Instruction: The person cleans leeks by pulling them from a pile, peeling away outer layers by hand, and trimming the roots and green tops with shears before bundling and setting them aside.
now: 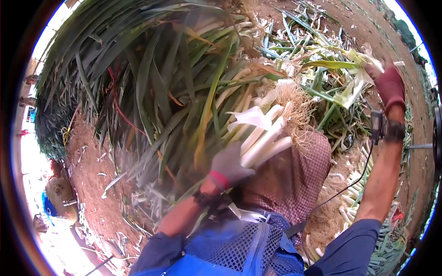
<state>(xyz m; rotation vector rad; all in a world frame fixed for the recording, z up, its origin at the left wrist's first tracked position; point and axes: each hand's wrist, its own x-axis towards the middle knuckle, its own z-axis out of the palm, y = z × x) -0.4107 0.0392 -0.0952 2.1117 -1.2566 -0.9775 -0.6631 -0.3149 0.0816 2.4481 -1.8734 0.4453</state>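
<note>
My left hand (pixel 231 164), in a grey glove with a red cuff, is closed around a small bunch of leeks (pixel 268 138). Their white stalks point up and right, ending in shaggy tan roots (pixel 294 108). Loose white skin (pixel 252 118) hangs from the stalks, and the green tops are blurred beside my hand. Out to the right, my right hand (pixel 389 85), in a maroon glove, is closed on stripped pale leaves (pixel 354 87) above a heap of discarded leaves (pixel 317 78). Its fingers are partly blurred.
A large pile of leeks (pixel 152 60) fills the upper left. Checked cloth (pixel 308 170) covers my leg. Trimmed white leeks (pixel 359 184) lie in a row at lower right, by a black cable (pixel 343 192). Brown soil (pixel 90 161) shows at left, with a container (pixel 62 198) beyond.
</note>
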